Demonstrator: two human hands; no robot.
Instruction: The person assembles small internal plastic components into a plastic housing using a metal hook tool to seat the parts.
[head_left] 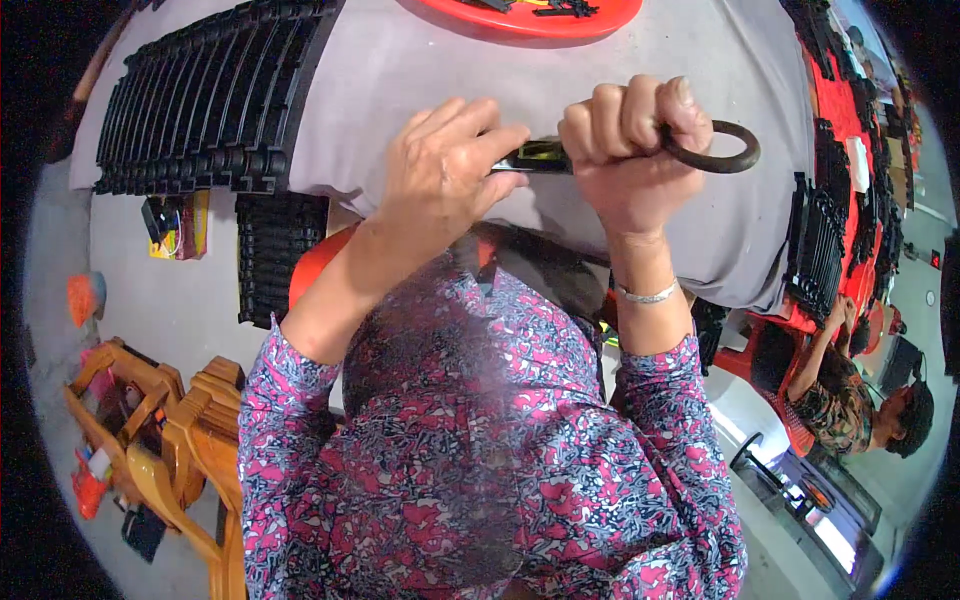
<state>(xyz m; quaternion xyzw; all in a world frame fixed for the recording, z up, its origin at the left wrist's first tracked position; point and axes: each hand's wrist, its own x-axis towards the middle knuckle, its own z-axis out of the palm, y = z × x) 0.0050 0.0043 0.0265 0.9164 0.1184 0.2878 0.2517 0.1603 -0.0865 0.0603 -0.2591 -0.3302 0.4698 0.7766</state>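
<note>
Just above the cloth-covered table, both hands meet at a short black piece with a glossy edge (540, 157). My left hand (445, 155) pinches one end of it between thumb and fingers. My right hand (635, 140) is closed in a fist at its other end. Out of that fist, on the right, sticks a dark ring-ended tool (735, 147); the rest of it is hidden by my fingers, so its kind is not clear. Whether the tool touches the black piece cannot be seen.
Rows of long black parts (210, 100) lie on the left side of the table (360, 60). A red tray (530, 30) with small black pieces stands at the far edge. On the right, a person (860, 410) sits by a red table with more black parts. Wooden chairs (165, 440) stand at left.
</note>
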